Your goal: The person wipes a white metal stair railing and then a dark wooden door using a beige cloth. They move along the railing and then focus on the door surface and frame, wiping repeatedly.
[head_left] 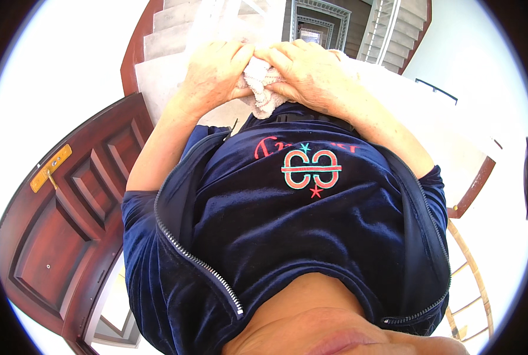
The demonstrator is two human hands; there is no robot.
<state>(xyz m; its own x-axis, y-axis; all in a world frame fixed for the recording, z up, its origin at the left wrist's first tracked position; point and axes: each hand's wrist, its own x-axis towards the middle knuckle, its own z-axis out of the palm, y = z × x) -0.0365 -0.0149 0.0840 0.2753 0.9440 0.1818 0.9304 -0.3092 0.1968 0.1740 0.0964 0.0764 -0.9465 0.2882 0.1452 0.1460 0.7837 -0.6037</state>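
Note:
A crumpled off-white cloth (266, 89) with a coarse, towel-like weave is bunched in front of my waist. My left hand (216, 70) has its fingers curled and its thumb pressed against the cloth from the left. From the right, my right hand (311, 70) grips the same cloth, thumb inward, and the two hands almost meet above it. A twisted end of the cloth hangs between the thumbs, close to my dark blue velvet top (299, 231). The far side of the cloth and most of the fingertips are hidden behind my hands.
A dark red panelled door (69, 219) with a gold lock plate (51, 168) stands at the left. Pale steps (168, 41) rise at the far left, and more steps (397, 35) lie at the far right. Between them a railed stairwell (320, 26) drops away. A ladder-like frame (474, 272) is at the lower right.

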